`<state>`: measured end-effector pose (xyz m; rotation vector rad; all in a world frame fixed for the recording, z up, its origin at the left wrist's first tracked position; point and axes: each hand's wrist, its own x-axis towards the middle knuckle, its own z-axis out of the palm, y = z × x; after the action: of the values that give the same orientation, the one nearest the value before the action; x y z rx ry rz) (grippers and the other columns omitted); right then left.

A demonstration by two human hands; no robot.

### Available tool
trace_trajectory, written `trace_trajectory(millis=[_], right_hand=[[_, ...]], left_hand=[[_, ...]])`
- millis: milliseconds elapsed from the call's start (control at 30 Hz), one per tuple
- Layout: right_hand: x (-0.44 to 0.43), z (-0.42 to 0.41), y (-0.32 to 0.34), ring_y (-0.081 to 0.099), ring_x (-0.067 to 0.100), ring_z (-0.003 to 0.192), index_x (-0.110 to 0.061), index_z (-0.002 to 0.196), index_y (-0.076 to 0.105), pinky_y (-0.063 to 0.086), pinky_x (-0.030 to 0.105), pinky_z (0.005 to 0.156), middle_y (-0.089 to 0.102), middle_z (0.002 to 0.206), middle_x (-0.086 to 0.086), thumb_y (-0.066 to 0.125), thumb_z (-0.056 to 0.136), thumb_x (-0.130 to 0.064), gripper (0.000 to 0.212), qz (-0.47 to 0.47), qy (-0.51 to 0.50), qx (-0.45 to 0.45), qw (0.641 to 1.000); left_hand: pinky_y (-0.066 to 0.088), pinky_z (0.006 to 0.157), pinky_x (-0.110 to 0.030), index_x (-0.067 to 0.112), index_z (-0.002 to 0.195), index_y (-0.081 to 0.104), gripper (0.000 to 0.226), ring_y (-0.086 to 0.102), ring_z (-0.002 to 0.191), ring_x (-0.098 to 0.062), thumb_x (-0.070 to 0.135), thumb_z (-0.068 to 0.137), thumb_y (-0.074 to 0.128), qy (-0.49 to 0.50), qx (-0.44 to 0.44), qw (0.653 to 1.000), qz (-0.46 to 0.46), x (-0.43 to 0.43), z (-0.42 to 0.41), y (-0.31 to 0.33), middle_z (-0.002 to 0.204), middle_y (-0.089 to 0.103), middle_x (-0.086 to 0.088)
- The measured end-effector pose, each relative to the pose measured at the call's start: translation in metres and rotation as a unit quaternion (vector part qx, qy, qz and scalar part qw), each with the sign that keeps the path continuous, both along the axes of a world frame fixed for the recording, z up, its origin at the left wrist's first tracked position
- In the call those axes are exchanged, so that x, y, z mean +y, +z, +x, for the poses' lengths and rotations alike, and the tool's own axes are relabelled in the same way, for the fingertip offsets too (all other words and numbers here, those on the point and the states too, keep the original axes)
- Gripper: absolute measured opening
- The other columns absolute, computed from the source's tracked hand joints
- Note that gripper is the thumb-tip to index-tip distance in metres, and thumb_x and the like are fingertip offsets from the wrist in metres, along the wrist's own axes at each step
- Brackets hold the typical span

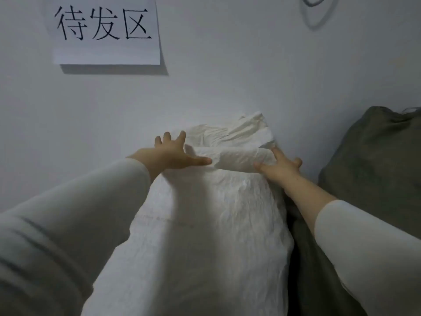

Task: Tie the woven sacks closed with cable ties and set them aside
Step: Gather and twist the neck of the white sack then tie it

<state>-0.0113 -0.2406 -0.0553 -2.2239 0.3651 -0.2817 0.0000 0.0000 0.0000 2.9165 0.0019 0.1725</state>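
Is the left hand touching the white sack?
Touching. The head view shows the left hand lying flat on the white sack, its thumb pressed against the rolled top.

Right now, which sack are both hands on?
The white sack in the middle: left hand and right hand press its rolled top. The olive-green sack at right lies untouched.

Pale floor — white sack, green sack.

White paper sign with black characters on pale wall, looped grey cord upper right
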Motion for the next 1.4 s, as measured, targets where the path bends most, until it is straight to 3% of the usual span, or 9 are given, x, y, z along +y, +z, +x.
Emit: trace_trajectory(millis=[267, 367, 533, 667, 767, 833, 900, 1033, 1400], right_hand=[[-0.009, 0.039, -0.013, 0.047, 0.035, 0.118, -0.027, 0.133, 0.046, 0.041, 0.035, 0.099, 0.022, 0.142, 0.014, 0.071, 0.078, -0.042, 0.062, 0.038, 0.029, -0.033, 0.998], [-0.014, 0.052, -0.017, 0.047, 0.036, 0.117, -0.028, 0.129, 0.047, 0.042, 0.037, 0.102, 0.026, 0.138, 0.015, 0.073, 0.074, -0.045, 0.062, 0.049, 0.025, -0.014, 0.998], [-0.013, 0.072, -0.029, 0.022, 0.041, 0.135, -0.042, 0.145, 0.014, 0.034, 0.046, 0.109, 0.014, 0.149, 0.019, 0.074, 0.064, -0.06, 0.103, 0.083, 0.003, 0.047, 0.995], [-0.024, 0.11, -0.057, 0.029, 0.042, 0.135, -0.056, 0.136, -0.009, 0.035, 0.057, 0.106, 0.021, 0.152, 0.014, 0.084, 0.026, -0.058, 0.143, 0.166, -0.016, 0.06, 0.984], [-0.022, 0.095, -0.047, 0.039, 0.039, 0.131, -0.017, 0.149, -0.002, 0.036, 0.051, 0.108, 0.028, 0.148, 0.021, 0.081, 0.067, -0.028, 0.117, 0.239, -0.058, 0.08, 0.966], [-0.021, 0.086, -0.044, 0.055, 0.036, 0.115, -0.003, 0.141, 0.031, 0.047, 0.049, 0.099, 0.048, 0.134, 0.021, 0.078, 0.069, -0.016, 0.086, 0.248, -0.051, 0.088, 0.963], [-0.022, 0.083, -0.045, 0.06, 0.035, 0.103, 0.003, 0.124, 0.051, 0.051, 0.041, 0.092, 0.059, 0.119, 0.019, 0.075, 0.071, -0.003, 0.058, 0.25, -0.054, 0.051, 0.965], [-0.02, 0.072, -0.04, 0.062, 0.034, 0.099, 0.006, 0.113, 0.06, 0.043, 0.028, 0.076, 0.064, 0.111, 0.019, 0.068, 0.079, -0.002, 0.035, 0.223, -0.08, -0.004, 0.972], [0.021, -0.004, 0.022, 0.064, 0.032, 0.083, 0.008, 0.088, 0.067, 0.054, 0.041, 0.079, 0.07, 0.094, 0.021, 0.062, 0.084, -0.007, 0.016, 0.213, -0.063, -0.164, 0.961]], left_hand=[[0.012, 0.112, -0.06, 0.027, 0.147, 0.01, 0.117, -0.004, 0.145, -0.032, 0.083, 0.055, 0.057, 0.062, -0.033, 0.997, 0.043, -0.022, 0.041, -0.014, 0.154, 0.004, -0.014], [0.008, 0.115, -0.058, 0.017, 0.149, -0.002, 0.133, -0.013, 0.143, -0.039, 0.081, 0.052, 0.063, 0.106, -0.034, 0.994, 0.024, -0.024, 0.053, -0.013, 0.154, -0.011, -0.019], [0.009, 0.118, -0.05, 0.018, 0.14, -0.033, 0.143, 0.004, 0.145, -0.037, 0.061, 0.059, 0.077, 0.141, 0.039, 0.98, -0.134, -0.026, 0.058, -0.013, 0.156, -0.014, -0.018], [0.012, 0.117, -0.034, 0.009, 0.144, -0.025, 0.119, 0.015, 0.144, -0.029, 0.04, 0.079, 0.07, 0.128, 0.036, 0.97, -0.202, -0.031, 0.065, -0.016, 0.157, 0.01, -0.015], [0.036, 0.101, -0.03, -0.004, 0.139, 0.028, 0.079, 0.042, 0.129, -0.032, 0.039, 0.084, 0.064, 0.122, 0.022, 0.989, -0.075, -0.026, 0.066, -0.016, 0.139, 0.043, -0.02], [0.04, 0.08, -0.029, 0.002, 0.104, 0.056, 0.033, 0.055, 0.107, -0.032, 0.029, 0.086, 0.062, 0.082, 0.008, 0.996, -0.027, -0.025, 0.063, -0.016, 0.11, 0.059, -0.017], [0.041, 0.074, -0.03, 0.004, 0.091, 0.059, 0.016, 0.057, 0.094, -0.03, 0.019, 0.087, 0.057, 0.064, -0.007, 0.998, -0.014, -0.028, 0.06, -0.014, 0.095, 0.058, -0.016], [0.045, 0.086, -0.035, -0.001, 0.101, 0.061, 0.025, 0.056, 0.108, -0.035, 0.018, 0.091, 0.049, 0.075, -0.054, 0.995, -0.037, -0.028, 0.052, -0.004, 0.113, 0.061, -0.019], [0.037, 0.075, -0.034, 0.001, 0.084, 0.051, 0.036, 0.055, 0.098, -0.037, 0.03, 0.1, 0.037, 0.096, -0.161, 0.981, -0.052, 0.012, -0.035, 0.048, 0.099, 0.057, -0.02]])
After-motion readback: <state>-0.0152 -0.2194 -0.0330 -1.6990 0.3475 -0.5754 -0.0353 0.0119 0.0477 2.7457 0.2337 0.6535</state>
